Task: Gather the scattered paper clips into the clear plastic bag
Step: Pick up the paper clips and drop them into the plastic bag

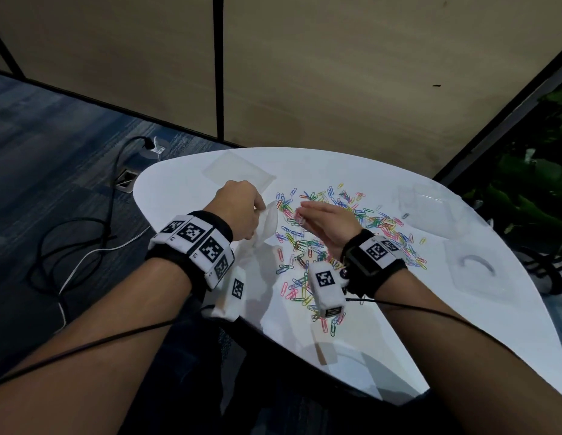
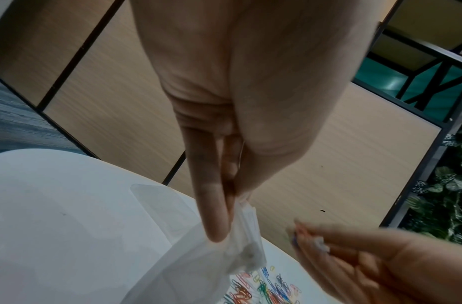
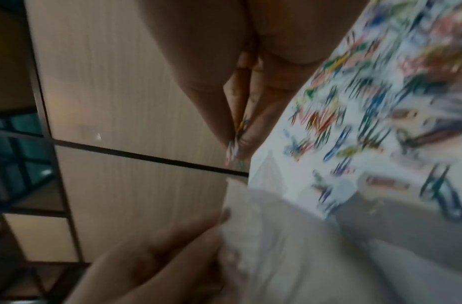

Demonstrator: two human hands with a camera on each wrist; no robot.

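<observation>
The left hand (image 1: 239, 211) pinches the top of the clear plastic bag (image 1: 267, 227) and holds it up over the white table (image 1: 399, 309). The right hand (image 1: 330, 224) pinches a few paper clips (image 3: 234, 144) just beside the bag. Many colored clips (image 1: 383, 227) lie scattered on the table.

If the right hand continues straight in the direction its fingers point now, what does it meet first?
Most likely the clear plastic bag that the left hand grips. The right hand, pinching a few paper clips, points leftward at the bag's upper edge. The gap looks free, though depth is uncertain.
</observation>
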